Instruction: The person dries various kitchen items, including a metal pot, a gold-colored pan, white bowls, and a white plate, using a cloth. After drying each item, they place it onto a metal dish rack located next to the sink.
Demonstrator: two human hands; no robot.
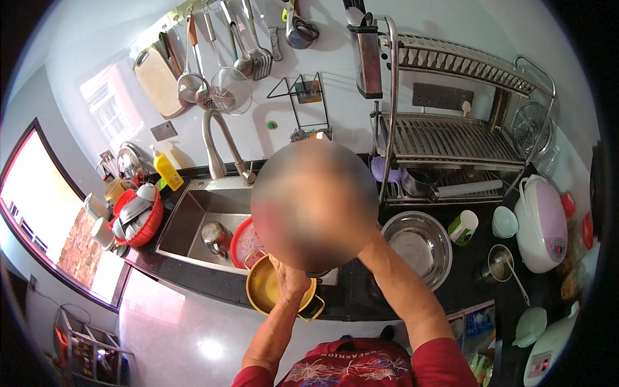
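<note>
A round blurred patch covers the middle of the view and hides the fingers of both my hands. My left hand reaches over a gold two-handled pot at the sink's front edge; only its wrist side shows. From the right, my right hand enters the same patch, left of a wide steel basin. What either hand holds cannot be made out. Inside the steel sink are a red basin of sudsy water, partly hidden, and a small metal pot or mug.
A red basket of dishes and a yellow bottle stand left of the sink, beside the tall faucet. A steel dish rack rises behind the basin. On the right are a green-white cup, a small saucepan and a rice cooker.
</note>
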